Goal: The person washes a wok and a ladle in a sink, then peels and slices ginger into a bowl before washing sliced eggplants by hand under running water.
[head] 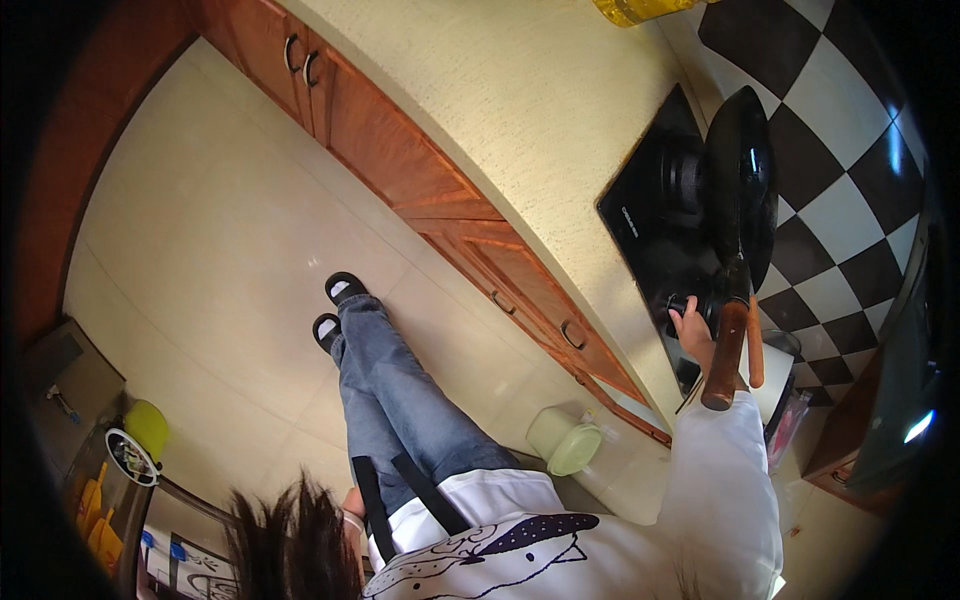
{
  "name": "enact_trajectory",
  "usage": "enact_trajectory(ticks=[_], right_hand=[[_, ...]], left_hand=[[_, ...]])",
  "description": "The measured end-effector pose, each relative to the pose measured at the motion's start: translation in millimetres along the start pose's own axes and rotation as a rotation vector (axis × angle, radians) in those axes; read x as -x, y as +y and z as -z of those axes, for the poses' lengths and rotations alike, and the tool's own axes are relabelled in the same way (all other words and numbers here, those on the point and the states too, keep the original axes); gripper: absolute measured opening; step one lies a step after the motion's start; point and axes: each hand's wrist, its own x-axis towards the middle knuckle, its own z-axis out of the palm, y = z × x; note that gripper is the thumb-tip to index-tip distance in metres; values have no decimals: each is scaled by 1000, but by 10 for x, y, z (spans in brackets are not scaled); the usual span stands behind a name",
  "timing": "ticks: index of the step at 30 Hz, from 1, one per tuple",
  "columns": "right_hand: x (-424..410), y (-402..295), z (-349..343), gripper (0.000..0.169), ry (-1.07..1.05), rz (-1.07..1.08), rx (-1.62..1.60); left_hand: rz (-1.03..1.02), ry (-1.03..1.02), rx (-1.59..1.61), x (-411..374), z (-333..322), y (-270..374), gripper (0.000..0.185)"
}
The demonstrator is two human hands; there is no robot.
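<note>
My right hand (691,328) reaches to the near end of the black gas cooktop (637,225), its fingers on a round control knob (677,304). Above that hand extends the brown wooden handle (726,356) of a black wok (739,176), which stands on the cooktop with its side towards the tiled wall. A thinner wooden handle (754,345) lies alongside the wok's handle. My left hand (354,501) hangs low beside my leg, partly hidden by my hair and clothing; whether it holds anything does not show.
The pale countertop (525,127) runs over wooden cabinets (397,142). A yellow container (637,9) stands at its far end. On the floor are a pale green lidded bin (574,446) and, at the left, a yellow-green bin (145,431). A checkered wall (840,225) borders the cooktop.
</note>
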Motion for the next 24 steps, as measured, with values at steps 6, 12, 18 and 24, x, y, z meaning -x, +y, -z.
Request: enact_trajectory(ticks=[6, 12, 18, 24], right_hand=[[45, -97, 115, 47, -59, 18, -16], [5, -38, 75, 51, -85, -22, -18], [37, 531, -669, 58, 426, -143, -419], [940, -452, -537, 41, 31, -601, -1246]], left_hand=[[-74, 8, -110, -115, 203, -379, 48], [-176, 3, -226, -213, 387, -662, 49], [-137, 8, -194, -137, 436, -482, 47], [-94, 89, -89, 105, 342, 6, 45]])
